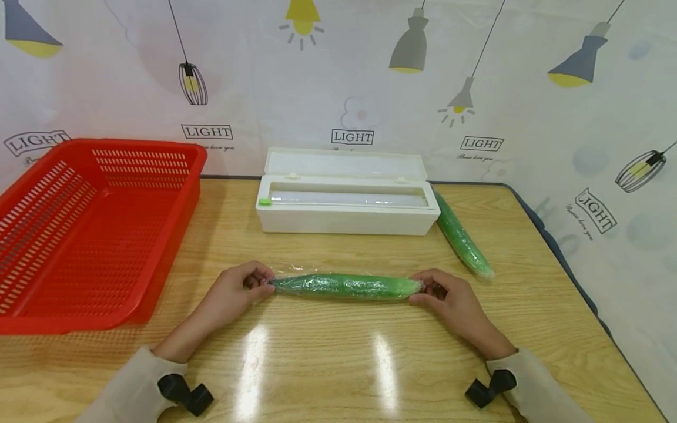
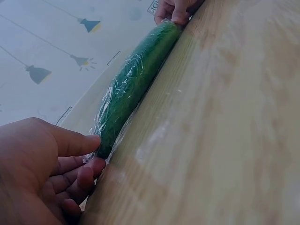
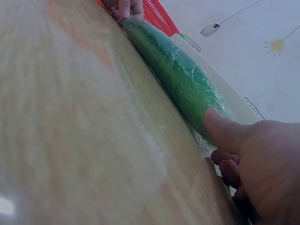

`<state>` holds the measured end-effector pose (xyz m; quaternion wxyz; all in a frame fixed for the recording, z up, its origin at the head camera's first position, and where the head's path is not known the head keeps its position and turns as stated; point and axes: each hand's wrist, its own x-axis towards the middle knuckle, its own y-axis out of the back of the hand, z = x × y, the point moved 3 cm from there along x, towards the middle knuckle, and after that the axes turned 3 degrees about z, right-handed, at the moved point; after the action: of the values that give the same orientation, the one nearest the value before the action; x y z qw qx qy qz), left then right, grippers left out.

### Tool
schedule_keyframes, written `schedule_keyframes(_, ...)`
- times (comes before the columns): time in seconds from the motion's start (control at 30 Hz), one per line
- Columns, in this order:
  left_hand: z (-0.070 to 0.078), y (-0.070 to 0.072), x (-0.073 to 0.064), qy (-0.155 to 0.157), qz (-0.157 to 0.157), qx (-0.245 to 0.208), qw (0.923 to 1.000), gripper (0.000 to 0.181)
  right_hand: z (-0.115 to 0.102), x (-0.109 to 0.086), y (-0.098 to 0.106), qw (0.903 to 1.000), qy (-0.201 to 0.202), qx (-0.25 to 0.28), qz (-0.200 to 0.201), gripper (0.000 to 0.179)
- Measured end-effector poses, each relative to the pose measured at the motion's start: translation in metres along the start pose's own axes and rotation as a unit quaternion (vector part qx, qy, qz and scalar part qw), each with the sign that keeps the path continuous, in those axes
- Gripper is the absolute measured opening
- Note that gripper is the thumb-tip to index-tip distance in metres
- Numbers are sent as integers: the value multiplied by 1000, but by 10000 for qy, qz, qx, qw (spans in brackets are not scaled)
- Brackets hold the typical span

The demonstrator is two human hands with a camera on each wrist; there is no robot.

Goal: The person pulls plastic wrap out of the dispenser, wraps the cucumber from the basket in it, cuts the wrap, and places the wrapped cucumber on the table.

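A cucumber (image 1: 344, 286) wrapped in clear plastic film lies crosswise between the two hands, low over the wooden table. Its darker, narrow end is pinched, film and all, between the thumb and fingers of the left hand (image 1: 238, 288). At the paler end, the right hand (image 1: 449, 299) grips it with thumb and curled fingers. The left wrist view shows loose, crinkled film along the side of the cucumber (image 2: 136, 79) and around the left fingertips. From the right wrist, the thumb presses on the near end of the cucumber (image 3: 183, 79).
Behind the hands stands a white cling film box (image 1: 346, 220), lid raised, a roll inside and a green slider at its left. A second wrapped cucumber (image 1: 462, 238) leans along the box's right end. A red plastic basket (image 1: 174, 252) stands at the left. A patterned sheet hangs behind.
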<state>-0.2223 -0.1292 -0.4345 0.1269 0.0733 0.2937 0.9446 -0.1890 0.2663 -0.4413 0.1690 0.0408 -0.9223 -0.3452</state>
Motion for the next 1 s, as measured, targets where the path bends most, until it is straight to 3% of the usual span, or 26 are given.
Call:
schedule_keyframes(0.27,2,0,0,-12,-97,57,9999,13,-36,0,6,9999,57,-88,-33,23)
schedule_keyframes(0.6,1,-2,1,-83,-150,-66,9998,24,-1,0,-1,9999,39,-97,-62,24)
schedule_keyframes(0.8,0,-2,2,-249,-36,45,9997,21,1,0,-1,9999,51,-51,-98,25)
schedule_keyframes(1.0,0,-1,1,-189,-32,65,9998,18,2,0,-1,9999,28,-61,-118,24)
